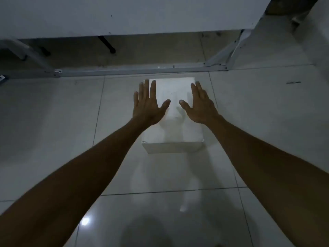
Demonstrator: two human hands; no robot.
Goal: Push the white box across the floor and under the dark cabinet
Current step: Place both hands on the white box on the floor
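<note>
A white box (pixel 173 132) sits on the pale tiled floor, its far edge close to a grey metal floor rail (pixel 135 70). My left hand (pixel 147 104) lies over the box's left side with fingers spread and palm down. My right hand (pixel 199 104) is over its right side, likewise flat and spread. Whether the palms press on the lid or hover just above it I cannot tell. Beyond the rail is a dark gap under a large pale flat panel (pixel 124 15); no dark cabinet is clearly recognisable.
A slanted metal brace (pixel 229 50) rises at the right end of the rail, another support (pixel 23 50) at the left. A dark rod (pixel 106 44) hangs in the gap. Glossy floor tiles (pixel 53 122) spread on both sides of the box.
</note>
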